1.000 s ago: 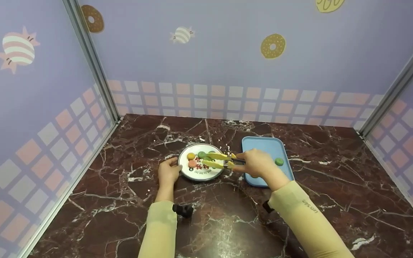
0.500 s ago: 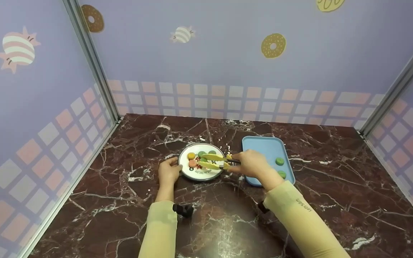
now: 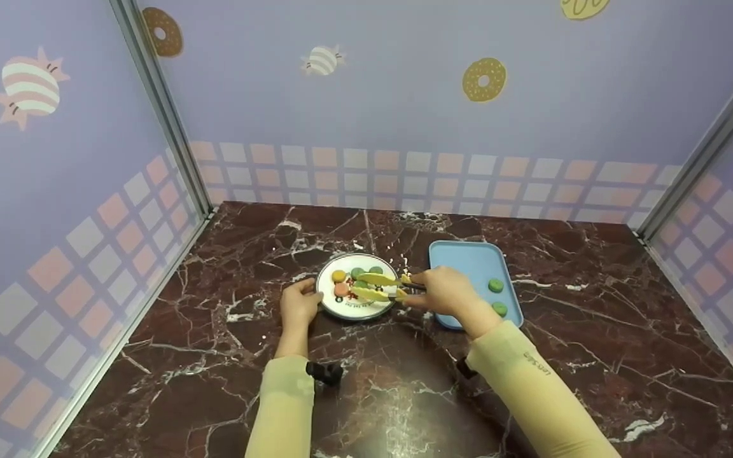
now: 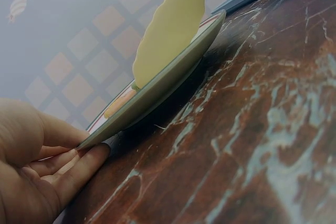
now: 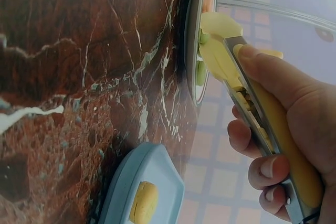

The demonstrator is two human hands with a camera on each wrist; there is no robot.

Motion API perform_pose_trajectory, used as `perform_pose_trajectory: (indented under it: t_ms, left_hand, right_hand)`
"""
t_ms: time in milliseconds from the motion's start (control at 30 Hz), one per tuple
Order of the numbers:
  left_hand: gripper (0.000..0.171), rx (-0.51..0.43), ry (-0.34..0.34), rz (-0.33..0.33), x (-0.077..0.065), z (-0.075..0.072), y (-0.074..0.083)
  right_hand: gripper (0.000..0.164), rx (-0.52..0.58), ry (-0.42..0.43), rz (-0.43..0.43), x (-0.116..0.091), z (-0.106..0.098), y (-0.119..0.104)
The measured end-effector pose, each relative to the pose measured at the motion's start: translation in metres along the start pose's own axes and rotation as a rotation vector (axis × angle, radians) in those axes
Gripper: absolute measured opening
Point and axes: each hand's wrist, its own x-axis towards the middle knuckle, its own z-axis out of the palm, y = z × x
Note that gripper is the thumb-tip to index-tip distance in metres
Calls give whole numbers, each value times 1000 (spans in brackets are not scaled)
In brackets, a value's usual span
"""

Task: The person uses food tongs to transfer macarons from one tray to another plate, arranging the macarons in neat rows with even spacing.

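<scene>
My left hand (image 3: pixel 298 308) pinches the left rim of a round white plate (image 3: pixel 340 309), thumb and fingers on either side of the edge in the left wrist view. On the plate lie a yellow macaron (image 3: pixel 338 276), an orange-pink macaron (image 3: pixel 341 289) and several green macarons (image 3: pixel 376 271). My right hand (image 3: pixel 448 292) grips yellow-tipped tongs (image 5: pixel 220 59) from the right. Their two tips are spread over the plate, with a green macaron (image 5: pixel 203 38) right at them in the right wrist view.
Right of the plate is a blue tray (image 3: pixel 468 256), partly behind my right hand. Two green macarons (image 3: pixel 495 285) show on it. The dark marbled table (image 3: pixel 379 381) runs back to patterned walls (image 3: pixel 404 95) on three sides.
My right hand and the tongs have shifted slightly left over the plate, bringing a second green macaron on the tray into view. My left hand stays at the rim.
</scene>
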Motion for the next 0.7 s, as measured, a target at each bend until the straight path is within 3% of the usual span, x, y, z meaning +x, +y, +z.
perform_pose_trajectory:
  t_ms: [233,700]
  left_hand:
    - [42,20,8,7,0,0,0]
    - [43,-27,-11,-9,1,0,0]
  right_hand:
    - [50,0,-5,21,-1,2,1]
    - [53,52,26,48,-12,-1,8]
